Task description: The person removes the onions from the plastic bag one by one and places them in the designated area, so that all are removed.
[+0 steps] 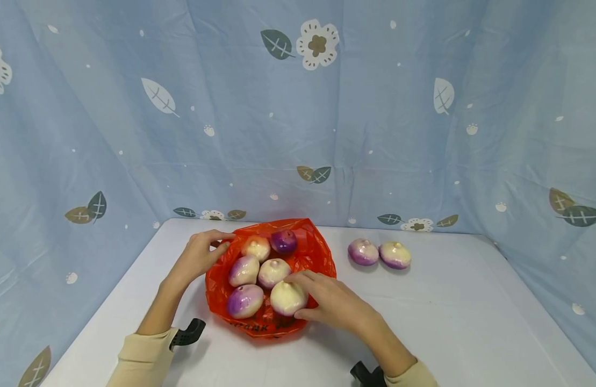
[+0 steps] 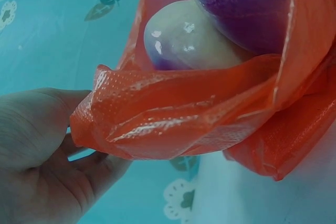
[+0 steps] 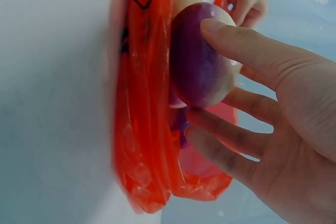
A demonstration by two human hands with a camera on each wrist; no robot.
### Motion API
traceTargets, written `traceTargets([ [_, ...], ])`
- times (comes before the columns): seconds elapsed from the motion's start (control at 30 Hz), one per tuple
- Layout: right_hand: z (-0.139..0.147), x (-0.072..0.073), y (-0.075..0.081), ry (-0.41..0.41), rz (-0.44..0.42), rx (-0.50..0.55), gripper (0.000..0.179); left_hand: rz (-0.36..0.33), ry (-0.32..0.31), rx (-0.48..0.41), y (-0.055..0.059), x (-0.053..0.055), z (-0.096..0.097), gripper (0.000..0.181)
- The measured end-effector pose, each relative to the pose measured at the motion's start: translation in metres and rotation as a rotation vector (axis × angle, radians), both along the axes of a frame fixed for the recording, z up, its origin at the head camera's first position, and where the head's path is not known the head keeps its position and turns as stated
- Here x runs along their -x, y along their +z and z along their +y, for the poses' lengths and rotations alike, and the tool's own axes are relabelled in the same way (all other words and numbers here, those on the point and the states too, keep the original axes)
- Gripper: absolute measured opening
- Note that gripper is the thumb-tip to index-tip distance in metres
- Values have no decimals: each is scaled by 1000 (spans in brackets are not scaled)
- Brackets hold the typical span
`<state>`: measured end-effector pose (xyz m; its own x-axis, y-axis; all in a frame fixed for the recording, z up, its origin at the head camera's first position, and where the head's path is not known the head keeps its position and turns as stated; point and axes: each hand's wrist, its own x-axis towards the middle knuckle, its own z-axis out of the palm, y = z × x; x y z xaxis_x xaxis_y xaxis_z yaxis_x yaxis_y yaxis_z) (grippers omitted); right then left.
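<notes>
A red plastic bag (image 1: 322,258) lies spread wide on the table, with several shiny purple-and-white onions in it, among them a dark purple onion (image 1: 284,242). At its left rim my left hand (image 1: 201,255) grips the plastic between thumb and fingers; the left wrist view shows the bag's folded edge (image 2: 157,124) by that thumb. My right hand (image 1: 334,301) holds a pale onion (image 1: 287,299) at the bag's front right. From the right wrist, this onion (image 3: 191,61) shows a purple side, the thumb on top and fingers beneath.
Two more onions, one mostly purple (image 1: 363,252) and one paler (image 1: 395,255), sit side by side on the white table (image 1: 452,317), right of the bag. A blue patterned curtain (image 1: 389,118) hangs behind the table and along its sides.
</notes>
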<state>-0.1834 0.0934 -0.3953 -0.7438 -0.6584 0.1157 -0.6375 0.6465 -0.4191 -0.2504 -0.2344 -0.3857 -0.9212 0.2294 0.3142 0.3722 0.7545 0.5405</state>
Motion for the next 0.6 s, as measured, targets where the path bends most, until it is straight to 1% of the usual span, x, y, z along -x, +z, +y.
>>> traceTargets([
  [0.17, 7, 3, 4, -22, 20, 29, 59, -2, 1, -3, 0, 0, 0, 24],
  [0.4, 18, 5, 7, -60, -3, 66, 60, 4, -6, -2, 1, -1, 1, 24],
  [0.6, 33, 7, 11, -95, 10, 81, 61, 2, -8, -6, 0, 0, 1, 24],
])
